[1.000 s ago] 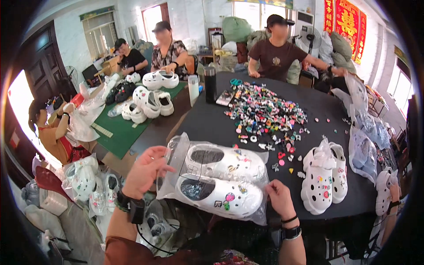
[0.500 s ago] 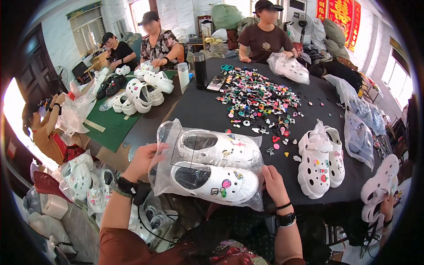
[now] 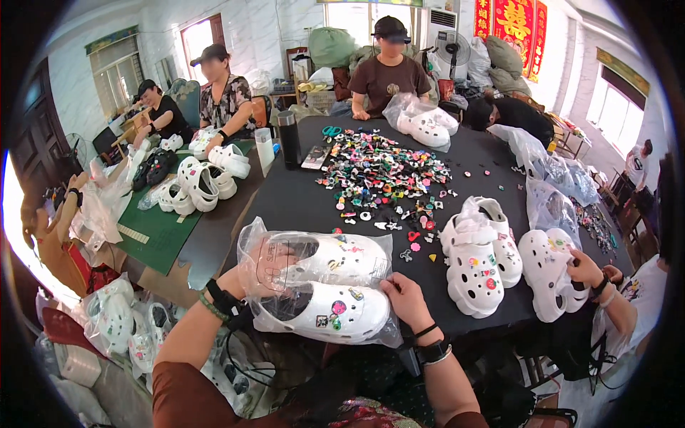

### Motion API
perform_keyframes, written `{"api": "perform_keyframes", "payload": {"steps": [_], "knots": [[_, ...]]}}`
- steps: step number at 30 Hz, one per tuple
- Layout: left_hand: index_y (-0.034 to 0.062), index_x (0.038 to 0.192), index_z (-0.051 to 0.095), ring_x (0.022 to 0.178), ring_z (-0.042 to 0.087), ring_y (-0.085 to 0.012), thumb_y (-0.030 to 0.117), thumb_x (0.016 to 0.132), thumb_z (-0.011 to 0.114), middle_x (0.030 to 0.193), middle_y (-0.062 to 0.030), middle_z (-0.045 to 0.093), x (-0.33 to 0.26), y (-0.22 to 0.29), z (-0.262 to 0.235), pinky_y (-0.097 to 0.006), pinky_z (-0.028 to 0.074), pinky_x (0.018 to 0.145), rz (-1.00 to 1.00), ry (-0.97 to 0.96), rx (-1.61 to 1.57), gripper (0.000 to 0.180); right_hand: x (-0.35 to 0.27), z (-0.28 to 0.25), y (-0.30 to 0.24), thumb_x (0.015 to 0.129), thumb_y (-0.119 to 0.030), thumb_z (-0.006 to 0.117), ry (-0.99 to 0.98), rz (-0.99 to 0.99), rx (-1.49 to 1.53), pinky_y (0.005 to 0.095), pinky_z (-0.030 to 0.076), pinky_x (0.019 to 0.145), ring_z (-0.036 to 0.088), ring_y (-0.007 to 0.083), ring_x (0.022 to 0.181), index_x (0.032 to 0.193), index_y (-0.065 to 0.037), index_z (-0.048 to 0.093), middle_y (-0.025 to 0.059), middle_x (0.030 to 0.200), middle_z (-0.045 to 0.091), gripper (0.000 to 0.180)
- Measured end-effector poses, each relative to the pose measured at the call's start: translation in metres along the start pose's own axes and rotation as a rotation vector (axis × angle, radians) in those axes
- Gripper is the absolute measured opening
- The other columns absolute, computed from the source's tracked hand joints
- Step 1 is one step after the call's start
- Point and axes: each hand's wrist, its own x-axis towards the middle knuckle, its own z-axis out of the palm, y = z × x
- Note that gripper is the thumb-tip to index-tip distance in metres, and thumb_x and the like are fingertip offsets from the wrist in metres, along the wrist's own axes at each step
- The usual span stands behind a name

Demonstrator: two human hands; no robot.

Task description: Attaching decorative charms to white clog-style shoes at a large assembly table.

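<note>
A clear plastic bag lies at the near table edge, around a pair of white clogs decorated with colourful charms. My left hand is inside the bag's mouth at the left, its fingers stretched toward the heel of the farther clog and seen hazily through the plastic. At the closed right end, my right hand pinches the bag with thumb and fingers beside the toes. To the right of it stands another pair of white clogs with charms, crumpled plastic on top.
Loose colourful charms are heaped mid-table, near a black flask and teal-handled scissors. At right, a co-worker's hand holds white clogs. Another person across the table has bagged clogs. More clogs cover the green mat.
My left hand has gone from the bag's outer edge into its mouth. The neighbour's clogs at right have come onto the table beside the unbagged pair. The whole view has shifted.
</note>
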Motion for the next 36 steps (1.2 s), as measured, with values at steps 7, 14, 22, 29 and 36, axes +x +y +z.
{"api": "perform_keyframes", "payload": {"steps": [7, 14, 22, 29, 36], "knots": [[0.0251, 0.114, 0.068, 0.113, 0.053, -0.0288, 0.036, 0.078, 0.064, 0.112, -0.0048, 0.063, 0.009, 0.031, -0.012, -0.054, 0.032, 0.102, -0.211, -0.061, 0.309, 0.037, -0.001, -0.009, -0.005, 0.092, -0.013, 0.064, 0.106, -0.005, 0.086, 0.0329, 0.044, 0.056, 0.054, 0.0169, 0.057, 0.082, 0.001, 0.058, 0.0101, 0.064, 0.059, 0.018], [0.0193, 0.094, 0.076, 0.094, 0.058, -0.0275, 0.025, 0.068, 0.075, 0.090, -0.0018, 0.063, -0.032, 0.041, -0.054, -0.051, 0.035, 0.099, -0.379, -0.033, 0.228, 0.026, -0.011, -0.031, -0.060, 0.091, -0.007, 0.062, 0.286, -0.202, -0.114, 0.0294, 0.038, 0.056, 0.044, 0.0129, 0.059, 0.081, 0.001, 0.057, 0.0072, 0.063, 0.050, 0.013], [0.0093, 0.092, 0.075, 0.093, 0.058, -0.0239, 0.017, 0.065, 0.078, 0.085, -0.0022, 0.059, -0.043, 0.062, -0.087, -0.043, 0.036, 0.099, -0.420, 0.181, -0.027, 0.028, 0.007, -0.104, -0.068, 0.099, -0.011, 0.056, 0.515, -0.277, 0.037, 0.0205, 0.030, 0.053, 0.035, 0.0026, 0.061, 0.086, -0.002, 0.056, -0.0060, 0.068, 0.044, 0.016], [0.0081, 0.096, 0.074, 0.092, 0.057, -0.0235, 0.020, 0.069, 0.080, 0.086, -0.0026, 0.057, -0.025, 0.068, -0.084, -0.039, 0.039, 0.088, -0.430, 0.202, -0.090, 0.030, -0.004, -0.147, -0.068, 0.101, -0.012, 0.054, 0.629, -0.250, -0.178, 0.0221, 0.036, 0.068, 0.039, 0.0076, 0.075, 0.090, 0.000, 0.054, -0.0025, 0.079, 0.046, 0.016], [0.0055, 0.096, 0.074, 0.091, 0.057, -0.0245, 0.018, 0.067, 0.082, 0.087, -0.0038, 0.058, -0.011, 0.068, -0.085, -0.037, 0.040, 0.089, -0.319, 0.297, -0.190, 0.033, -0.007, -0.186, -0.050, 0.101, -0.016, 0.054, 0.807, -0.359, -0.403, 0.0263, 0.038, 0.065, 0.043, 0.0117, 0.071, 0.092, 0.001, 0.056, 0.0030, 0.075, 0.052, 0.020]]}}
